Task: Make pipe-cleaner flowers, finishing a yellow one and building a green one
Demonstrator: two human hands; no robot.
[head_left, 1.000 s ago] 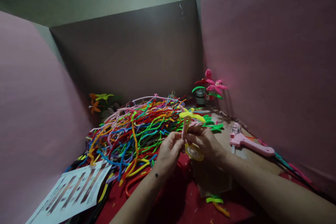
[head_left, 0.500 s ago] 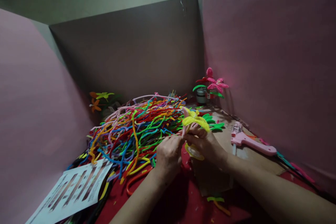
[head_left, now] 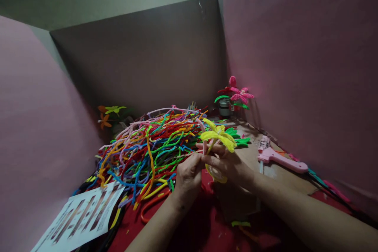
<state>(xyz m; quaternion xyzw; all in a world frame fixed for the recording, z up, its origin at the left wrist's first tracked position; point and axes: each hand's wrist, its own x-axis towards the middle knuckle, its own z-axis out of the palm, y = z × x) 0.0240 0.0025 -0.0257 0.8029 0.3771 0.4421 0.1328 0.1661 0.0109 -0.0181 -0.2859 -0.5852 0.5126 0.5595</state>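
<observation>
Both of my hands meet over the red table cover and hold a yellow pipe-cleaner flower point(head_left: 219, 136) upright. My right hand point(head_left: 228, 164) pinches its stem just under the petals, and a yellow loop hangs below the fingers. My left hand point(head_left: 187, 177) is closed on the lower part of the stem, where a pale pink pipe cleaner point(head_left: 203, 145) rises beside it. A big tangled heap of pipe cleaners point(head_left: 149, 147) in many colours lies directly left of the hands.
A pink glue gun point(head_left: 280, 158) lies on brown cardboard at the right. Green leaf pieces point(head_left: 239, 138) sit behind the flower. A pink flower in a small jar point(head_left: 233, 98) stands in the back corner, orange and green flowers point(head_left: 108, 115) at back left. A printed sheet point(head_left: 84, 214) lies front left. Pink partition walls enclose the desk.
The yellow flower has been turned and raised slightly, its petals now spread toward the right. My left hand has closed in against my right one on the stem.
</observation>
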